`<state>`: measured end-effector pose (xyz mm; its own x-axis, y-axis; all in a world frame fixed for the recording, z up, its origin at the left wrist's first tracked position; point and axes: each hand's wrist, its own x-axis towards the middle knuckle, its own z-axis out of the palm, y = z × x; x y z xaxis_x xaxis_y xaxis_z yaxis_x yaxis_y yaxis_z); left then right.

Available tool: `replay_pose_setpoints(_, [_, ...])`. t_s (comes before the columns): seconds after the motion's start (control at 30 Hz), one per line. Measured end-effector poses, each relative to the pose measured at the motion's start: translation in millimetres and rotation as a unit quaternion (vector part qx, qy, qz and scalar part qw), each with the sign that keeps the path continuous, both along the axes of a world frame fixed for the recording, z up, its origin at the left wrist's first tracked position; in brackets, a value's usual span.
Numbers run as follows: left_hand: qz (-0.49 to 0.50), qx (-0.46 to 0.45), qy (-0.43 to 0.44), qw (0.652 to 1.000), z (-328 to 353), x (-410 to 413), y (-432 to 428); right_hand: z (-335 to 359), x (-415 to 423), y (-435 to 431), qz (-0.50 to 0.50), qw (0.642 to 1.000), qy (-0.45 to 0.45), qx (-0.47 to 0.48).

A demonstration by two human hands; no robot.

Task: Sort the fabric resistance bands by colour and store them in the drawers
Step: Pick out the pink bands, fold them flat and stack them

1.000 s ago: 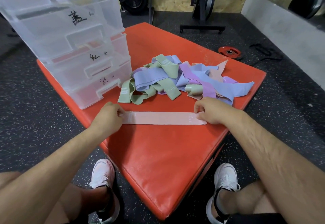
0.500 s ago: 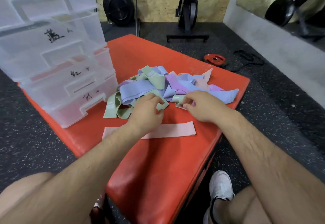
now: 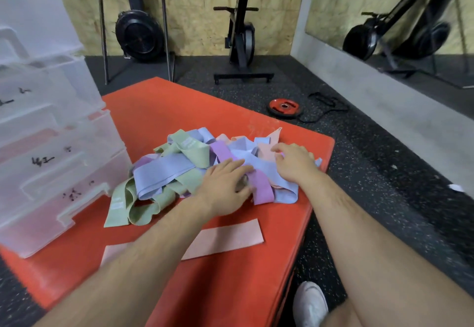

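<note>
Let go of pink band [image 3: 225, 239], now flat near plyo box [image 3: 179, 106] front edge. Reaching into band pile [image 3: 164, 172] mid-box: left hand [image 3: 225, 185] flat, empty; right hand [image 3: 295, 164] grip unreadable. Probably hunting next pink.

bare forearms [image 3: 143, 262], white sneaker [image 3: 310, 303]

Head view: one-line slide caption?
Left hand and right hand rest on the mixed band pile; one pink band lies flat on the red mat, clear drawers at left.
</note>
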<state>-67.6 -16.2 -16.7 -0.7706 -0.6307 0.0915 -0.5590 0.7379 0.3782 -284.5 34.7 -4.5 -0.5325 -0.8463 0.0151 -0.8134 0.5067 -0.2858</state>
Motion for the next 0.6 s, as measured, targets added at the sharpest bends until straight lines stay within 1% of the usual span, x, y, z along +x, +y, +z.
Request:
replay_pose_setpoints(0.17, [-0.015, 0.005, -0.023, 1.000, -10.6, 0.9, 5.3, -21.7, -3.4, -16.8, -0.020, 0.998, -0.062, 0.010])
replay_pose_setpoints(0.27, [-0.018, 0.012, -0.022, 1.000, -11.5, 3.3, 4.2, -29.5, -2.1, -19.8, -0.024, 0.997, -0.063, 0.036])
replay_pose_setpoints(0.5, [-0.020, 0.019, -0.018, 0.999, -2.3, 6.8, 7.7, -21.4, -1.7, -24.3, -0.037, 0.998, -0.029, -0.052])
replay_pose_setpoints(0.6, [-0.019, 0.021, -0.025, 0.999, 0.5, 8.0, 9.4, -19.3, -4.8, -20.1, -0.031, 0.997, -0.019, -0.072])
